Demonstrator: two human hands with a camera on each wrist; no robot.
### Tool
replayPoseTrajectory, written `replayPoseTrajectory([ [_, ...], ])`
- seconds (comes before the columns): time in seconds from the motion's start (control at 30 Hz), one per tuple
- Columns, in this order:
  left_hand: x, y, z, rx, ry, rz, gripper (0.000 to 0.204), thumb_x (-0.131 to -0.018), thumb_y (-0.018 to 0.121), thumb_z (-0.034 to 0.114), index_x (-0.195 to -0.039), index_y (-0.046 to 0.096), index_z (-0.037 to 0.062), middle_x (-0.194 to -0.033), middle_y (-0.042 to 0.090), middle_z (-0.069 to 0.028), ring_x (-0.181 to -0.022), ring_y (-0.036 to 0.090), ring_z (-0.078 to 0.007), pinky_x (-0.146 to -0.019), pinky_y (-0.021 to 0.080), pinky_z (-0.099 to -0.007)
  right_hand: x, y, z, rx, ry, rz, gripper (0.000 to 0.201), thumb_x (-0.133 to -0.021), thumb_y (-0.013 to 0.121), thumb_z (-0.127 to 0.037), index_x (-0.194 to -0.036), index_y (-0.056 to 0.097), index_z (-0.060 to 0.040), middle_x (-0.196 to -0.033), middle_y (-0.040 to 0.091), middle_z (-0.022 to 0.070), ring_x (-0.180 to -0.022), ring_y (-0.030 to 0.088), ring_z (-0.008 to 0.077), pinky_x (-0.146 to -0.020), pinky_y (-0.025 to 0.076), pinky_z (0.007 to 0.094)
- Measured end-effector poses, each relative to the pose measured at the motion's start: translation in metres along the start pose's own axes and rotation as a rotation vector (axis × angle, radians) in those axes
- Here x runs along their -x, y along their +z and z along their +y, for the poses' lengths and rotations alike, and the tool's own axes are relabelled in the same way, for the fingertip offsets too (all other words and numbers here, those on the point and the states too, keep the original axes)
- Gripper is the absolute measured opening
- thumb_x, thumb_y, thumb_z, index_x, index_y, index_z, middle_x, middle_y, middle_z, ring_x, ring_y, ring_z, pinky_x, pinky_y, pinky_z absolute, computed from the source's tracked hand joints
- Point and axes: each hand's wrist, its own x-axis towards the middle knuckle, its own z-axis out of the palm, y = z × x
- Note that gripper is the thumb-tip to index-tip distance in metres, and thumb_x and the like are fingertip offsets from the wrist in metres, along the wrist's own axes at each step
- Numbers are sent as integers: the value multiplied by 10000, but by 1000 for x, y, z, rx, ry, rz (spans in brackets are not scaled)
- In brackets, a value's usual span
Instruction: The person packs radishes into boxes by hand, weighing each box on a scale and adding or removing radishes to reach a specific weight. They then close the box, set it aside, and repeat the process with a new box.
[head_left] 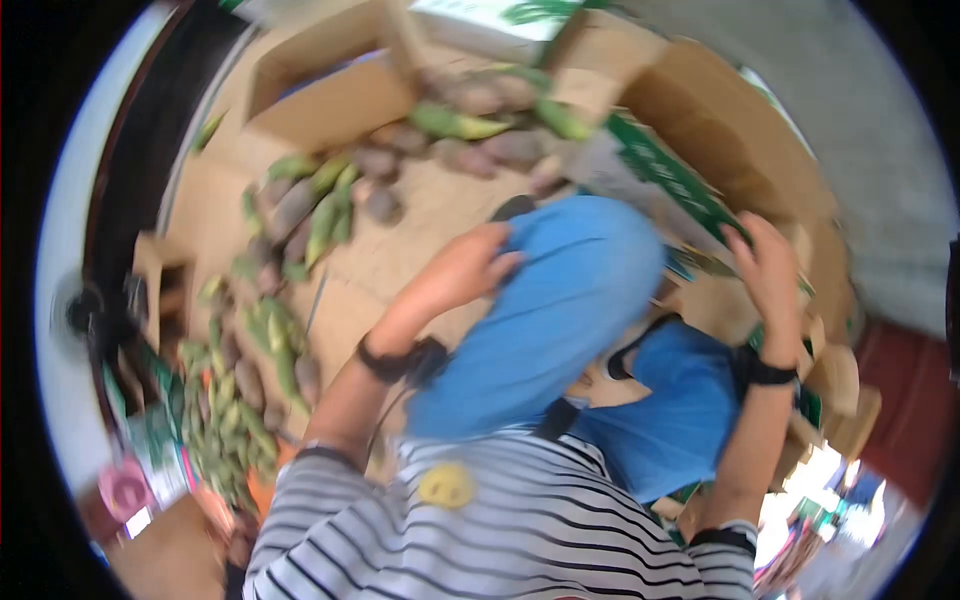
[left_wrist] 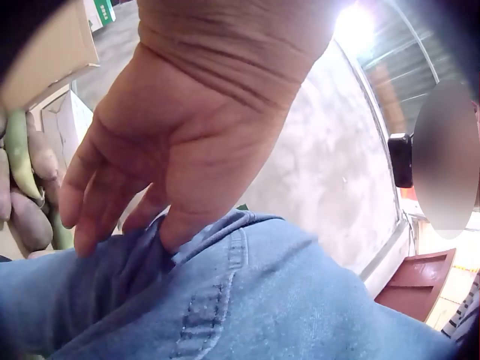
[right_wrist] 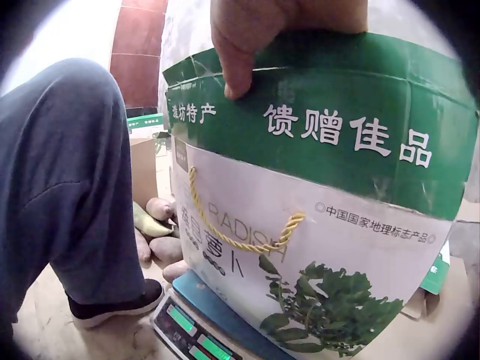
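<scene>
My right hand (head_left: 768, 265) grips the top edge of a green and white radish gift carton (right_wrist: 337, 195), its thumb (right_wrist: 237, 71) over the outer green band. The carton has a yellow rope handle (right_wrist: 240, 244) and stands on a digital scale (right_wrist: 191, 330) with lit green displays. My left hand (head_left: 455, 270) rests on the raised knee in blue jeans (left_wrist: 247, 300), fingertips touching the denim. The fingers of this hand are loosely bent, with no object seen in them.
Purple and green radishes (head_left: 375, 200) lie in a curve across the cardboard-covered floor (head_left: 355, 275). An open cardboard box (head_left: 340, 110) stands at the far left and a larger one (head_left: 720, 110) behind the carton. More green radishes (head_left: 225, 420) are heaped at lower left.
</scene>
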Motion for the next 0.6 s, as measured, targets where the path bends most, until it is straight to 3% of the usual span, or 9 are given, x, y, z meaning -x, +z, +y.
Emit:
replayPoseTrajectory([
  [0.1, 3, 6, -8, 55, 105, 116, 367, -917, 599, 285, -1118, 567, -21, -964, 625, -190, -844, 630, -294, -747, 503, -372, -5, -7, -12, 22, 68, -60, 184, -882, 613, -195, -958, 617, -28, -886, 623, 170, -813, 591, 358, -714, 463, 382],
  [0.13, 6, 8, -14, 52, 69, 149, 367, -917, 599, 285, -1118, 567, -21, -964, 625, -190, -844, 630, -294, -747, 503, -372, -6, -8, -15, 3, 106, -92, 182, -892, 605, -195, -947, 610, -21, -866, 617, 169, -798, 585, 357, -703, 456, 376],
  [0.27, 12, 12, -47, 208, 79, 103, 416, -910, 608, 329, -1141, 569, -15, -991, 639, -179, -864, 630, -283, -766, 500, -363, -9, -7, -14, 7, 94, -95, 186, -900, 596, -200, -929, 603, -16, -845, 607, 166, -765, 563, 349, -688, 448, 358],
  [0.33, 23, 5, -62, 369, -171, -19, 414, -910, 606, 330, -1136, 582, -16, -993, 645, -176, -873, 630, -277, -778, 500, -364, -9, -5, -6, 30, 146, -128, 190, -911, 588, -202, -935, 605, -14, -843, 611, 161, -746, 563, 320, -694, 449, 338],
  [0.37, 25, 14, -94, 303, -122, 60, 419, -891, 621, 335, -1117, 600, -17, -1007, 649, -185, -870, 636, -277, -782, 505, -359, -7, -3, -4, 30, 136, -137, 190, -911, 588, -202, -935, 605, -14, -843, 611, 161, -746, 563, 320, -694, 449, 338],
  [0.43, 38, 18, -140, 102, -308, 216, 417, -864, 647, 324, -1107, 613, -13, -1031, 644, -201, -935, 623, -304, -833, 495, -374, -7, -1, -4, 24, 124, -78, 195, -924, 581, -206, -944, 607, -14, -823, 611, 150, -727, 565, 271, -698, 449, 315],
  [0.5, 67, 33, -217, -102, -367, 514, 418, -827, 676, 300, -1102, 612, -9, -1069, 623, -213, -1020, 587, -339, -894, 466, -401, -6, 1, 0, 11, 149, -86, 201, -930, 578, -211, -948, 608, -13, -816, 613, 144, -726, 568, 251, -702, 450, 309],
  [0.6, 131, 19, -274, -274, -750, 727, 426, -791, 667, 205, -1158, 565, 15, -1164, 572, -212, -1090, 544, -359, -934, 436, -422, -5, 3, -1, 13, 172, -68, 209, -939, 573, -218, -957, 611, -13, -807, 619, 135, -725, 572, 222, -705, 452, 301],
])
